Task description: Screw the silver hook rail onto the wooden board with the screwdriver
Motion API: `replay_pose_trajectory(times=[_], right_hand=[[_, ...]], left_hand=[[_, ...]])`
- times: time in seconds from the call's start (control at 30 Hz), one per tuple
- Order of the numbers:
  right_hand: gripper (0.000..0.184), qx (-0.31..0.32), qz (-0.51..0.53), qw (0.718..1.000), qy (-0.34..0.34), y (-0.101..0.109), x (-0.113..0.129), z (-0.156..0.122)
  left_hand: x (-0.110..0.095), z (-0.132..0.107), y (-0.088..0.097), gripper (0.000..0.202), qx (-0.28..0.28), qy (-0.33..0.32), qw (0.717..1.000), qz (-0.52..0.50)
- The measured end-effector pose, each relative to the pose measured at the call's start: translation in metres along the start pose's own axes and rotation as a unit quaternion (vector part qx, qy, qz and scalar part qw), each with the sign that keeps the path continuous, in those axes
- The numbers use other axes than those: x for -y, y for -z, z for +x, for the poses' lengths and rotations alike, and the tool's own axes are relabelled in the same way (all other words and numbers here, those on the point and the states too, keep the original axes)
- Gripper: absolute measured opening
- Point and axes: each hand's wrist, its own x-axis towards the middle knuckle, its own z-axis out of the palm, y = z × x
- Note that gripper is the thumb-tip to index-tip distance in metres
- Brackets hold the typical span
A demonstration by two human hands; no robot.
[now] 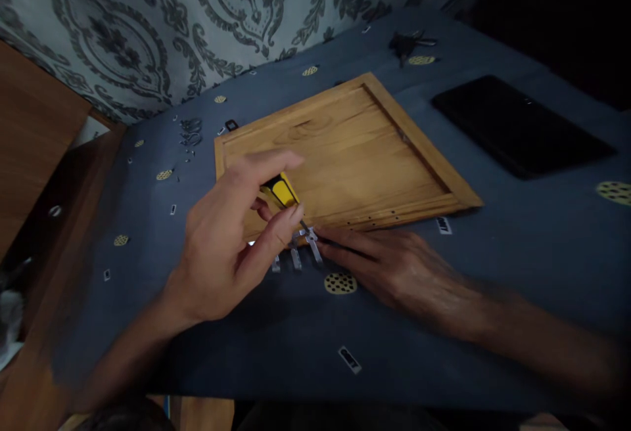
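"What's nearest in your head view?"

"Blue tablecloth, with a printed tag slanting across it. I make out dark letters on the tag, but I can't read them for certain. A little beyond is a yellow oval with dark spots, part of the same print."

"And the hands?"

"I have the left hand closed on a yellow and black screwdriver, thumb against the handle, index finger stretched out above it. The shaft slants down to my right, tip at a metal bracket. The right hand lies low, fingertips right at that bracket; whether they pinch it, I can't tell."

"Where is the bracket?"

"On the near edge of a framed wooden panel lying flat on the cloth. Narrow metal arms stick out toward me over that edge, and small dark holes run along it to the right."

"Any other writing?"

"Another tag just beside the panel's near edge, dark letters again, too blurred for me. Farther right lies a black slab like a tablet, with a pale mark too small to read."

"Farther off?"

"Small metal pieces left of the panel, a dark object at the far right, then a pale backdrop with leafy scrolls."
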Motion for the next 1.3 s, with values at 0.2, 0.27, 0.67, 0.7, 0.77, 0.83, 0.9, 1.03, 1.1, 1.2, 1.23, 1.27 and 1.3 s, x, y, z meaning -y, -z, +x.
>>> replay_pose_trajectory(times=[0.2, 0.27, 0.67, 0.7, 0.77, 0.83, 0.9, 1.03, 1.1, 1.2, 1.23, 1.27, 1.3], right_hand=[[0.048, 0.012, -0.008, 1.000, -0.003, -0.001, 0.000, -0.001], [0.048, 0.008, -0.009, 1.000, -0.002, -0.001, 0.000, -0.001], [0.044, -0.005, 0.006, 1.000, 0.003, 0.001, 0.001, 0.000], [0.043, -0.005, 0.007, 1.000, 0.005, 0.001, 0.001, 0.000], [0.043, -0.004, 0.004, 1.000, 0.006, 0.000, 0.001, 0.000], [0.044, -0.006, -0.005, 1.000, 0.002, 0.000, 0.002, 0.000], [0.043, -0.009, -0.011, 1.000, 0.001, 0.000, 0.002, 0.000], [0.040, -0.014, -0.009, 1.000, 0.010, 0.001, 0.002, 0.002], [0.042, -0.011, -0.010, 1.000, 0.006, 0.002, 0.002, 0.003], [0.045, -0.003, -0.010, 1.000, 0.003, 0.001, 0.002, 0.003], [0.045, -0.004, -0.009, 1.000, 0.004, 0.000, 0.002, 0.002], [0.044, -0.006, -0.007, 1.000, 0.006, 0.000, 0.001, 0.002], [0.044, -0.006, -0.007, 1.000, 0.008, 0.000, 0.001, 0.002]], left_hand=[[-0.004, 0.012, 0.002, 0.025, -0.007, -0.034, 0.997, 0.068], [-0.004, 0.012, 0.002, 0.025, -0.008, -0.029, 0.998, 0.058], [0.000, 0.005, -0.001, 0.031, -0.021, 0.067, 0.995, -0.070], [0.000, 0.004, -0.001, 0.031, -0.018, 0.067, 0.995, -0.071], [0.000, 0.004, -0.003, 0.032, -0.015, 0.061, 0.995, -0.073], [0.001, 0.003, -0.004, 0.033, -0.018, 0.052, 0.996, -0.071], [0.001, 0.003, -0.004, 0.032, -0.024, 0.041, 0.998, -0.052], [-0.001, 0.004, -0.002, 0.032, -0.032, 0.024, 0.999, -0.008], [-0.002, 0.005, -0.001, 0.034, -0.027, 0.020, 0.999, -0.003], [-0.003, 0.004, 0.001, 0.034, -0.025, 0.027, 0.999, 0.004], [-0.004, 0.004, 0.001, 0.034, -0.026, 0.034, 0.999, -0.003], [-0.004, 0.004, 0.001, 0.035, -0.025, 0.041, 0.999, -0.014], [-0.004, 0.004, 0.001, 0.036, -0.024, 0.044, 0.998, -0.028]])
